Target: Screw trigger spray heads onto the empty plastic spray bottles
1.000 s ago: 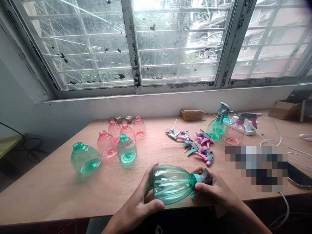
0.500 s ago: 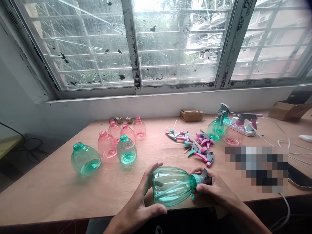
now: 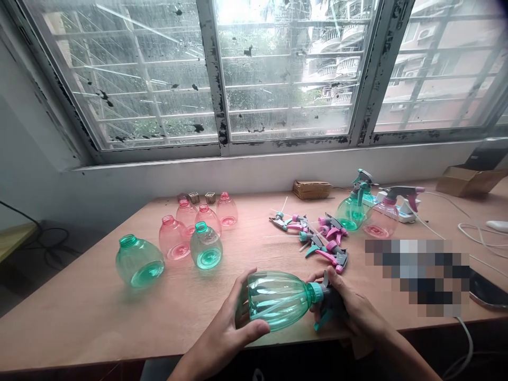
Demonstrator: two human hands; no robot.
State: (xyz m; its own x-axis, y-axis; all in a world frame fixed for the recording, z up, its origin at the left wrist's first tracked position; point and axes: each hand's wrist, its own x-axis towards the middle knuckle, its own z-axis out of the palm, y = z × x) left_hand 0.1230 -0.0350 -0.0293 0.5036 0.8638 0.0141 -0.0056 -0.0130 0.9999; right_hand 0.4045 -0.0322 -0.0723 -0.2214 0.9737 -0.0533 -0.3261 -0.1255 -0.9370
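Note:
A clear green spray bottle [image 3: 278, 299] lies on its side near the front edge of the wooden table [image 3: 99, 312]. My left hand [image 3: 230, 330] wraps round its base, thumb across the front. At the bottle's neck my right hand [image 3: 349, 307] is closed on the grey and teal trigger head [image 3: 327, 307], which sits on the teal collar. A thin dip tube shows inside the bottle.
Two empty green bottles [image 3: 138, 262] and several pink ones [image 3: 186, 217] stand at the left. A pile of loose trigger heads [image 3: 321, 243] lies in the middle. Two assembled sprayers [image 3: 353, 209] stand at the back right by a power strip, cables and a phone [image 3: 486, 288].
The bottle has turned a little in my hands and my right hand has shifted its grip round the trigger head, which now points down toward me.

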